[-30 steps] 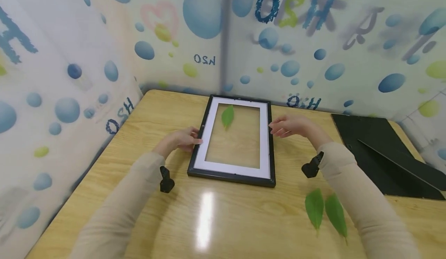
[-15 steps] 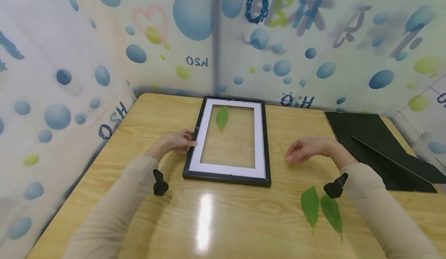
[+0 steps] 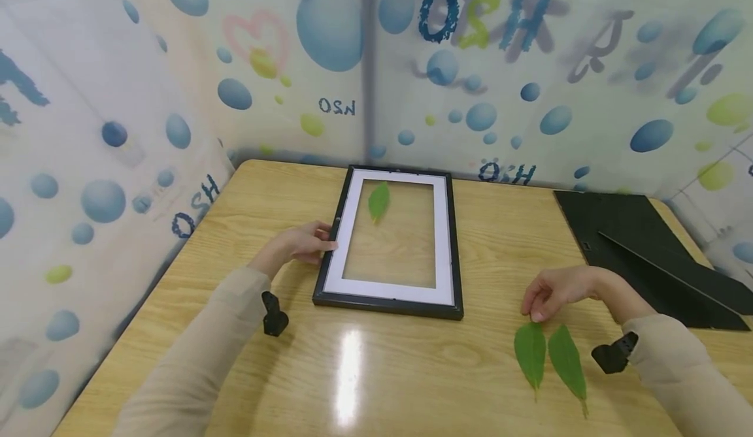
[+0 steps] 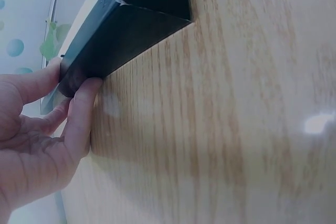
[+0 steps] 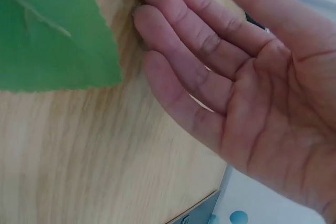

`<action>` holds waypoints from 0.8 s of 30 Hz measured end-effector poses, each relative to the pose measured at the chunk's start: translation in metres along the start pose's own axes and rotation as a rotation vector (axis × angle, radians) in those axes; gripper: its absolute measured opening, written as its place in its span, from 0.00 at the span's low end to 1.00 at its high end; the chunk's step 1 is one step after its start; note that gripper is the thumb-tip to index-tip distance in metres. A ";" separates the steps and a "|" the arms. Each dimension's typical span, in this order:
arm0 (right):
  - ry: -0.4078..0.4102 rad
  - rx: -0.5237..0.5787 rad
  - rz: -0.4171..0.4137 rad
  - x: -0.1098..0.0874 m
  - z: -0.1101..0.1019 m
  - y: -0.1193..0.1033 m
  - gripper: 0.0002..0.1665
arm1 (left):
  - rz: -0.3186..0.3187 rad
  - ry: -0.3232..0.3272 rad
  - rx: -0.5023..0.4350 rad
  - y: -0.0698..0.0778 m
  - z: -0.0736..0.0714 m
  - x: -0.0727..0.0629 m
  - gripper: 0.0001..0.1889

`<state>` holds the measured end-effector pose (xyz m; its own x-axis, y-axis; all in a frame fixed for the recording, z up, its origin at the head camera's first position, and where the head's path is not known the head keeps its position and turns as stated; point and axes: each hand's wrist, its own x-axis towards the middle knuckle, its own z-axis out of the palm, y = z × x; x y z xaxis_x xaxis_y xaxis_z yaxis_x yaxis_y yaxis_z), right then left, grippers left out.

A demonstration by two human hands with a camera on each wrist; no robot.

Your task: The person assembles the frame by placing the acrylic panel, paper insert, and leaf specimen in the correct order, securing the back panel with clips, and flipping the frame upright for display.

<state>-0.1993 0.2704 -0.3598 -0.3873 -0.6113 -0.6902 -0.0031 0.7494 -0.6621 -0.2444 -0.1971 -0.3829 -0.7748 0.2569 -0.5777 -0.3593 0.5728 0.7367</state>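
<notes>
A black picture frame (image 3: 386, 304) with a white mat (image 3: 382, 285) lies on the wooden table, and one green leaf (image 3: 379, 200) shows inside its upper left opening. My left hand (image 3: 300, 242) grips the frame's left side, thumb on top; in the left wrist view its fingers (image 4: 82, 114) reach against the outer side. Over two loose green leaves at the right, my right hand (image 3: 561, 290) hovers with fingertips right at the tip of the nearer leaf (image 3: 531, 355). The other leaf (image 3: 567, 365) lies beside it. In the right wrist view the fingers (image 5: 184, 103) are loosely bent.
A black frame back (image 3: 623, 221) with its stand leg (image 3: 676, 274) raised lies at the table's right side. Printed curtain-like walls (image 3: 470, 117) close in the back and sides of the wooden table (image 3: 265, 385).
My right hand has let go of the frame's right edge and moved right and toward me, down to the loose leaves. The left hand keeps its hold on the frame.
</notes>
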 end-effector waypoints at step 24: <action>0.078 0.059 0.069 0.008 -0.027 -0.033 0.13 | -0.028 0.011 -0.049 -0.002 0.001 0.003 0.34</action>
<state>-0.2269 0.2477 -0.3359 -0.4549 -0.5352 -0.7117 0.0792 0.7718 -0.6309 -0.2456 -0.1966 -0.3860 -0.7697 0.2328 -0.5944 -0.4053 0.5411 0.7368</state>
